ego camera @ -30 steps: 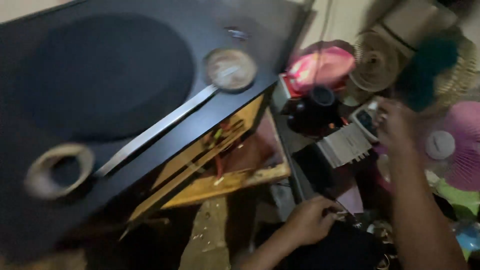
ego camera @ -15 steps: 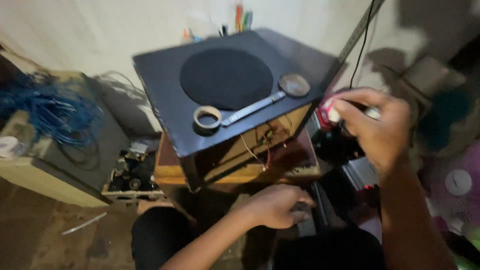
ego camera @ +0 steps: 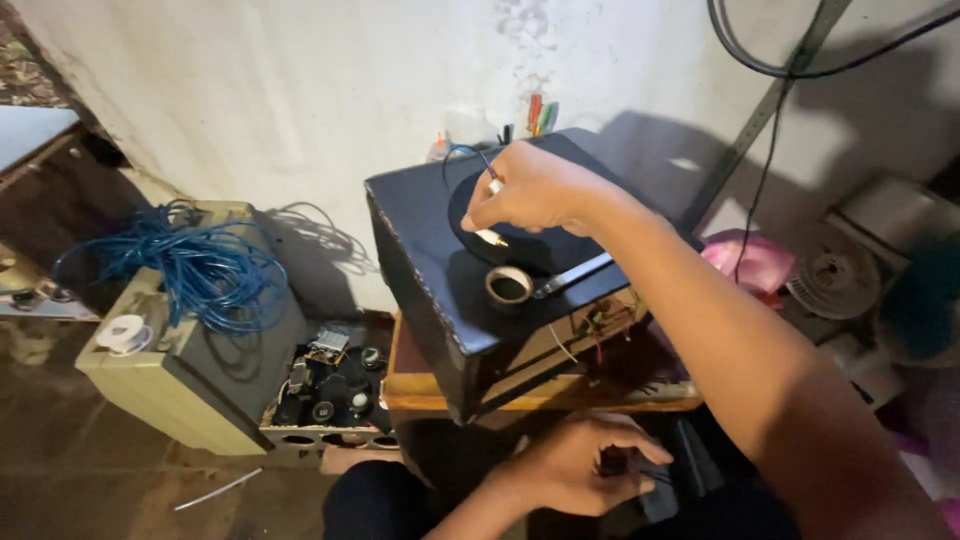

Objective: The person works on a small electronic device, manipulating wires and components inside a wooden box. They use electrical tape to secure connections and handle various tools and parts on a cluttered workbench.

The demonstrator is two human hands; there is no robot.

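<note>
Since half a second ago, right hand (ego camera: 535, 190) swung from beside the black box (ego camera: 440, 270) to above its round dark disc (ego camera: 540, 250), pinching a small white-tipped piece (ego camera: 490, 237). Left hand (ego camera: 580, 465) low, curled on something dark, unclear. Placing step probably; next calls for careful lowering near tape roll (ego camera: 509, 286)

Right arm stretched forward and up from lower right, forearm bare, wrist slightly bent down. My right hand (ego camera: 535, 190) curled, fingers (ego camera: 480, 215) pinched together around something small and thin, knuckles facing camera. Left arm comes in low from bottom edge, elbow tucked near my lap. Left hand (ego camera: 580, 465) palm down, fingers spread and bent, gripping something dark beneath; can't tell what. Hands well apart, right high, left low.
</note>
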